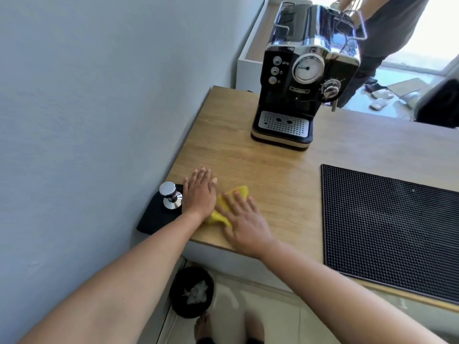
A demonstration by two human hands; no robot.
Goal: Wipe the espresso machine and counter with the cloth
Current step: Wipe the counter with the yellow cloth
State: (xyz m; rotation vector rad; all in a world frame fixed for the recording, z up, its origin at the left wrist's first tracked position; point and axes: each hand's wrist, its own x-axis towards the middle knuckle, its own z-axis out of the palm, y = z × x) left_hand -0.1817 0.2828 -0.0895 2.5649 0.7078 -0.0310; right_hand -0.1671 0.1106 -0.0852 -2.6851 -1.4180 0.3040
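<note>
Both hands lie flat, fingers straight, at the near corner of the counter [273, 170]: the right hand [244, 220] presses the yellow cloth [239, 191] down, likely to rub the wood, while the left hand [200, 192] rests just beside it, probably for support. A tamper [171, 196] on a dark pad [154, 217] crowds the left hand, a black rubber mat [385, 224] lies to the right, and the espresso machine [305, 78] stands well back.

Tamper: shiny chrome coffee tamper with a dark collar [171, 196], upright on a black fabric pad [152, 219].
Mat: black studded rubber bar mat [387, 232], lying flat.
Bin: round black waste bin [183, 311] on the pale tiled floor [273, 319], crumpled white paper [196, 292] inside.
Wall: plain blue-grey painted wall [99, 95].
</note>
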